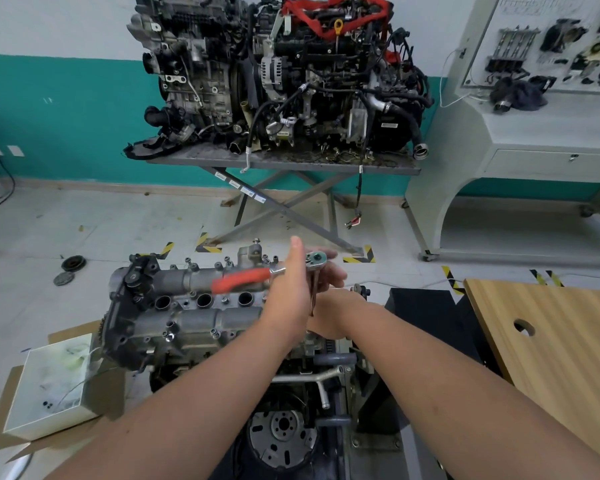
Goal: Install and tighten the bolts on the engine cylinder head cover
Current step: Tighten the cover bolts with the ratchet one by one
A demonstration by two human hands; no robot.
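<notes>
The grey cylinder head cover (187, 317) tops the engine in front of me, with several small bolts (215, 332) standing along its edges. A ratchet (315, 259) with a red handle, blurred, hangs over the cover's right end, and its extension bar (313, 296) points down. My left hand (291, 289) wraps the ratchet's neck, thumb up and fingers reaching past the head. My right hand (329, 320) sits just below, against the bar's lower end. It is mostly hidden behind the left hand, so its grip is unclear.
A white box (49, 386) lies on cardboard to the left. A wooden board (551, 341) and a black block (423, 306) stand to the right. Two other engines rest on a scissor table (284, 161) behind. Round parts (72, 263) lie on the floor.
</notes>
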